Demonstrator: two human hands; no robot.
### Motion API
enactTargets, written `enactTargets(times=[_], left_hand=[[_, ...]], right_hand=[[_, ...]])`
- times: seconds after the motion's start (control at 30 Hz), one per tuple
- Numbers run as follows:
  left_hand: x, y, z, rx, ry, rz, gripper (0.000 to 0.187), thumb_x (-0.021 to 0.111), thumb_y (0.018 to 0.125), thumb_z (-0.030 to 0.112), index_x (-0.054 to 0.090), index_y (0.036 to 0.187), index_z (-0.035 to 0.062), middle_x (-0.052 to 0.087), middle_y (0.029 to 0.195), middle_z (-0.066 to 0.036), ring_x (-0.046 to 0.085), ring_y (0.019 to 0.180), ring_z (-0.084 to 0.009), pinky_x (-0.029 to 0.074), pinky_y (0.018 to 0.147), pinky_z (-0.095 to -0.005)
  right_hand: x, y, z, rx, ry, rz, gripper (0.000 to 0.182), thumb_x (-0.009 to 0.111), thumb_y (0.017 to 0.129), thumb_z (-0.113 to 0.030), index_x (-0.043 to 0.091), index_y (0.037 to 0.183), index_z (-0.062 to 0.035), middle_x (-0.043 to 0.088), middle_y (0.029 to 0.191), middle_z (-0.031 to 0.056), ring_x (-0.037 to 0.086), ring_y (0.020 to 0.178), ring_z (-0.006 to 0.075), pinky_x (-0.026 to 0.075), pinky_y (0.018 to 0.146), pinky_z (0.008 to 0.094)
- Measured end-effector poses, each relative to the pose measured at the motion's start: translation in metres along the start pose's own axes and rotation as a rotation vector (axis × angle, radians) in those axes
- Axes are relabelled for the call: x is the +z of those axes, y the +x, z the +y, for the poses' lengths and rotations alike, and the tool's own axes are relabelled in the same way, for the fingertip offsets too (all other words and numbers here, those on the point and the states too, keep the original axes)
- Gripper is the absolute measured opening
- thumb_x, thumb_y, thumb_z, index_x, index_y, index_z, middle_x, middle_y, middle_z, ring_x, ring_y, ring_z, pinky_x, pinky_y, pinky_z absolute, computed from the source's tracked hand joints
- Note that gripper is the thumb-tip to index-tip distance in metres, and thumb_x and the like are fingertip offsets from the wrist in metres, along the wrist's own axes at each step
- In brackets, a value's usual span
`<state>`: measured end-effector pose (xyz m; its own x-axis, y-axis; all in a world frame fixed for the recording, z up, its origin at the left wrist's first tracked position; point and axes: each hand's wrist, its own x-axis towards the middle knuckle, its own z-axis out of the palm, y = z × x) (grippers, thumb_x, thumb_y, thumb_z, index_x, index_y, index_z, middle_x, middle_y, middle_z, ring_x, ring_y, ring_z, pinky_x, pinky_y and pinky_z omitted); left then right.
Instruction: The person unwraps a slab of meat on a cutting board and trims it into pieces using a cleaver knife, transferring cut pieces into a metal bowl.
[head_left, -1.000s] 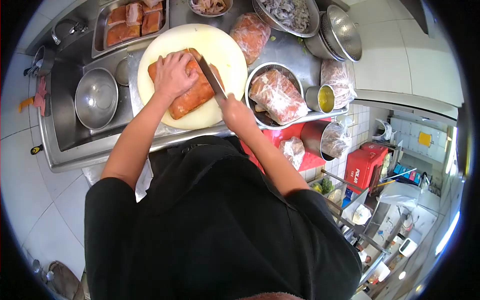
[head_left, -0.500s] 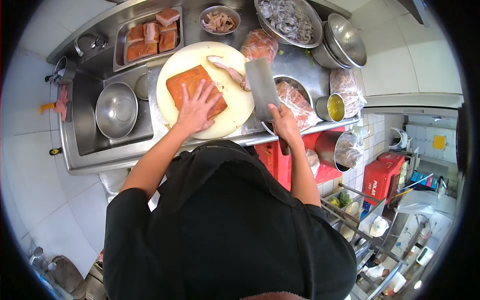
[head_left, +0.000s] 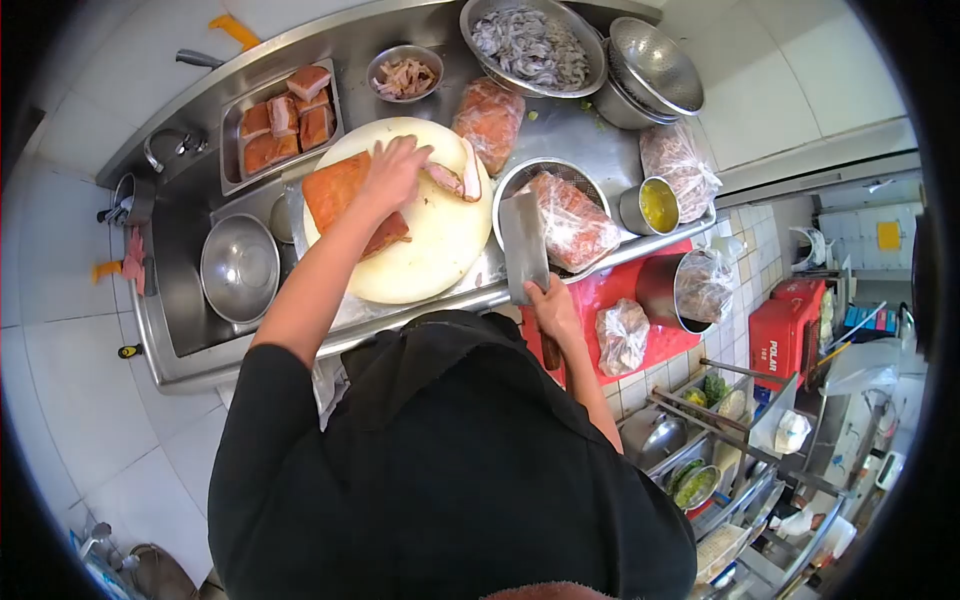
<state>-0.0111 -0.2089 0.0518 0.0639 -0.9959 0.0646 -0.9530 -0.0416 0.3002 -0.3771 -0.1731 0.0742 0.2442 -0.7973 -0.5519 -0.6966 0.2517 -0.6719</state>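
Observation:
My left hand (head_left: 393, 178) is over the far side of the round cutting board (head_left: 425, 270), fingers apart, between a slab of meat and a cut strip. The reddish-brown slab (head_left: 333, 192) lies on the board's left side, partly hidden under my left wrist and forearm. Right beside my fingertips, a pale-and-pink strip of meat (head_left: 446, 180) rests near the board's right edge. My right hand (head_left: 556, 312) grips a cleaver (head_left: 524, 245) by its wooden handle, the broad blade pointing away from me, right of the board and overlapping a colander in this view.
Behind the board stand a tray (head_left: 230, 168) of meat blocks, a small bowl (head_left: 408, 52) of strips and a large bowl (head_left: 597, 75) of greyish pieces. Bagged meat (head_left: 575, 222) sits in the colander (head_left: 535, 167). At left is a sink with a metal bowl (head_left: 240, 268).
My left hand has left the slab and moved away from me, toward the cut strip. The cleaver has come lower and closer to my body. The camera view has shifted.

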Motion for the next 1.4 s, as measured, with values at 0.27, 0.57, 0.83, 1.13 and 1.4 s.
enactTargets(times=[0.27,0.57,0.83,1.13,1.4], left_hand=[[0.023,0.055,0.026,0.308,0.005,-0.304,0.045,0.068,0.085,0.011,0.06,0.129,0.0126,0.05,0.148,-0.014,0.048,0.137,-0.0339,0.044,0.106,-0.056],[0.017,0.034,0.064,-0.018,-0.246,-0.088,0.03,0.064,0.09,0.026,0.065,0.108,0.0016,0.07,0.105,-0.021,0.068,0.093,-0.0402,0.054,0.083,-0.0476],[0.058,-0.023,0.058,-0.351,-0.438,-0.366,0.044,0.075,0.076,0.025,0.071,0.11,-0.0024,0.072,0.104,-0.026,0.069,0.097,-0.0387,0.054,0.089,-0.043],[0.035,-0.117,0.082,-0.185,-0.281,0.124,0.082,0.08,0.078,0.013,0.04,0.148,-0.0013,0.05,0.14,-0.026,0.054,0.124,-0.042,0.046,0.102,-0.0479],[0.06,-0.166,0.065,-0.211,-0.329,0.268,0.052,0.07,0.082,0.004,0.06,0.132,0.0044,0.063,0.132,-0.012,0.057,0.119,-0.0323,0.044,0.097,-0.0434]], right_hand=[[-0.004,-0.02,0.006,-0.111,-0.019,0.075,0.042,0.065,0.098,-0.027,0.058,0.121,0.0074,0.07,0.091,0.022,0.067,0.058,0.0267,0.054,0.052,0.04],[-0.007,-0.016,0.025,-0.031,0.129,0.023,0.042,0.064,0.098,-0.028,0.058,0.121,0.0066,0.068,0.081,0.0184,0.062,0.05,0.0224,0.05,0.051,0.0387],[0.002,-0.006,0.01,-0.048,0.076,0.008,0.039,0.064,0.098,-0.027,0.055,0.116,0.0067,0.066,0.075,0.0189,0.065,0.053,0.0252,0.052,0.051,0.0416],[0.013,-0.009,-0.022,-0.25,-0.411,0.199,0.027,0.055,0.102,-0.026,0.048,0.109,-0.0009,0.067,0.089,0.0353,0.063,0.088,0.0561,0.047,0.076,0.0648],[0.026,-0.017,-0.062,-0.508,-0.453,0.349,0.025,0.052,0.104,-0.025,0.046,0.108,-0.0006,0.068,0.081,0.0306,0.066,0.077,0.0519,0.052,0.067,0.0603]])
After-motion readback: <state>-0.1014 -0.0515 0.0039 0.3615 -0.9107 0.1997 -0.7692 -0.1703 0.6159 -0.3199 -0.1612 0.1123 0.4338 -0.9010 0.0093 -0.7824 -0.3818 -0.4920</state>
